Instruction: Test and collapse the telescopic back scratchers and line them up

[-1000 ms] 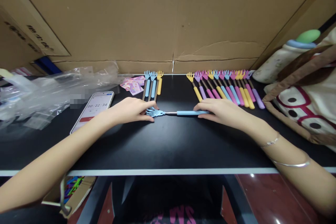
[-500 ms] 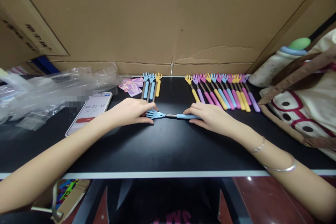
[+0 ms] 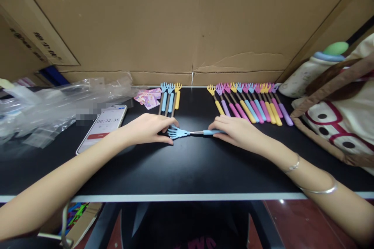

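A blue back scratcher [image 3: 179, 133] lies crosswise just over the black tabletop, its claw head to the left and its metal rod showing in the middle. My right hand [image 3: 230, 130] grips its blue handle, fingers above and thumb below. At the claw end is my left hand [image 3: 152, 129], thumb and fingers parted around the claw tips; whether it touches them I cannot tell. Behind it, two blue scratchers [image 3: 170, 101] and a yellow scratcher [image 3: 177, 99] lie side by side. A row of several coloured scratchers [image 3: 248, 105] lies behind my right hand.
At the left are clear plastic bags [image 3: 67, 99], a phone [image 3: 102, 126] running a timer, and pink-purple cards [image 3: 149, 98]. A bottle [image 3: 309, 72] and a cream-and-brown bag [image 3: 336, 116] stand at the right. Cardboard [image 3: 175, 23] walls the back; the table's pale front edge [image 3: 187, 197] is near me.
The blue scratcher has moved slightly right, out from between my left hand's fingers, so more of its claw shows. My right hand keeps its grip on the handle.
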A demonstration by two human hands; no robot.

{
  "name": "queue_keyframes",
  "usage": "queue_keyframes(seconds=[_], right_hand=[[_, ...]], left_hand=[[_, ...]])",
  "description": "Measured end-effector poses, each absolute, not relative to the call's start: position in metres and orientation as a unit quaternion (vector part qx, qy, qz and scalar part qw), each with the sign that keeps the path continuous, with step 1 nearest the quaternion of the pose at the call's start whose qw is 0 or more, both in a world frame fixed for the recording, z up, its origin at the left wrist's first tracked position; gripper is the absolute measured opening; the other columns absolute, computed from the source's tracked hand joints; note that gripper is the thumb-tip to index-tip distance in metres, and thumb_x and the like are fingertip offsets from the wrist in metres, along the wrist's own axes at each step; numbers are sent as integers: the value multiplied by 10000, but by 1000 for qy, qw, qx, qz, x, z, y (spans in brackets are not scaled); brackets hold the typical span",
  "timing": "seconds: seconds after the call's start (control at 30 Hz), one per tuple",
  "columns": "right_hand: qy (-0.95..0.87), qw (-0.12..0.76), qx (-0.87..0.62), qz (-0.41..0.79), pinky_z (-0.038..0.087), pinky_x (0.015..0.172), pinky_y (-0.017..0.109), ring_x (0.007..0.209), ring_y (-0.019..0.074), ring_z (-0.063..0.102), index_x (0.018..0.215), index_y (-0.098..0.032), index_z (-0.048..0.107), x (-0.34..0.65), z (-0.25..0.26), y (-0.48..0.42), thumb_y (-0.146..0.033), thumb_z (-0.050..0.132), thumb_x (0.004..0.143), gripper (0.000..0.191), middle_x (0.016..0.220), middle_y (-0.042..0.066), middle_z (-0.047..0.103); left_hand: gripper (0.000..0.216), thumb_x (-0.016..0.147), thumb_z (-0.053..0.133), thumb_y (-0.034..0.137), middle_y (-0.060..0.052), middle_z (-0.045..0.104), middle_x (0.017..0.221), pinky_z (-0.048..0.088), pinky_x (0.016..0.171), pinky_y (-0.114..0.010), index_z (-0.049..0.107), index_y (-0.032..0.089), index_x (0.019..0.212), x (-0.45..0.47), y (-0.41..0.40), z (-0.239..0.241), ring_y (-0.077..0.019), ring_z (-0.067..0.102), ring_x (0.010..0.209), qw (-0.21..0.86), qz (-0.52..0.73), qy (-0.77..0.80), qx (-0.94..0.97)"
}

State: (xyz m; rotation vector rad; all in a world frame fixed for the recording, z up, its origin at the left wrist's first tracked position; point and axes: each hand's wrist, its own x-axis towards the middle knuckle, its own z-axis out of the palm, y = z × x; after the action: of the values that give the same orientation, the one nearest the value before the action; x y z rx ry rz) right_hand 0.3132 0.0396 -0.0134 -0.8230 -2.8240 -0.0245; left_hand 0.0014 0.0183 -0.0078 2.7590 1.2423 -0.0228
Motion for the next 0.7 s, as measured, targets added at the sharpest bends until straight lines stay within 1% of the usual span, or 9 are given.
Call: queue_keyframes(seconds=[0.07,0.13,0.2,0.3,0.4,0.47,0.57,0.63,0.7], right_hand=[[-951,112,-288,6,424,668,275,859,177,597,1001,-218,613,320,-6,43,-343,410,969,240,936,65,650],[-942,141,-304,20,429,690,283,860,180,594,1004,-225,615,328,4,46,-367,423,962,242,937,67,647],[-924,181,-333,44,429,672,286,771,170,586,1004,-223,615,335,14,50,-399,442,952,252,873,56,635],[-885,237,-389,96,406,572,278,568,136,529,1000,-205,599,340,25,54,-453,475,925,288,708,8,582],[-858,264,-427,111,380,519,267,506,124,502,1036,-199,574,339,30,57,-471,499,900,313,650,-18,552],[-852,256,-446,101,359,501,257,492,119,497,1104,-207,550,334,30,61,-449,490,901,322,665,-23,566],[-850,207,-482,45,327,495,252,490,121,505,1181,-234,536,324,27,69,-401,449,915,326,689,-22,610],[-848,153,-508,-12,322,511,258,538,143,552,1192,-249,566,314,24,75,-353,413,922,327,714,-4,656],[-844,98,-522,-70,328,533,267,640,173,618,1190,-260,607,304,19,82,-291,383,920,352,830,28,714]], left_hand=[[440,874,534,586,-12,664,939,390,632,-235,540,234,1136,0,19,-8,-171,639,802,43,-8,416,908],[411,894,511,568,-26,642,1012,409,674,-243,545,229,1125,-2,20,-9,-179,631,865,26,2,413,910],[380,919,486,541,-31,609,1101,428,742,-252,538,237,1142,-3,20,-10,-180,619,935,15,12,404,915],[370,930,478,517,-35,577,1144,442,797,-265,529,240,1170,-3,19,-11,-186,602,989,3,12,395,918],[378,941,466,495,-48,567,1166,452,822,-275,518,233,1207,-2,18,-11,-195,591,1027,-4,9,396,918],[377,952,452,475,-54,566,1173,455,840,-279,510,227,1230,-2,18,-12,-197,586,1044,-8,7,397,918],[374,960,440,454,-63,565,1176,457,850,-282,505,222,1246,-1,18,-13,-196,583,1042,-17,6,394,919],[378,963,434,447,-68,561,1179,459,846,-280,501,225,1262,-2,18,-13,-192,585,1026,-22,6,391,920],[378,966,429,433,-69,559,1175,463,841,-279,498,231,1278,-2,18,-14,-187,588,1010,-26,6,389,921]])
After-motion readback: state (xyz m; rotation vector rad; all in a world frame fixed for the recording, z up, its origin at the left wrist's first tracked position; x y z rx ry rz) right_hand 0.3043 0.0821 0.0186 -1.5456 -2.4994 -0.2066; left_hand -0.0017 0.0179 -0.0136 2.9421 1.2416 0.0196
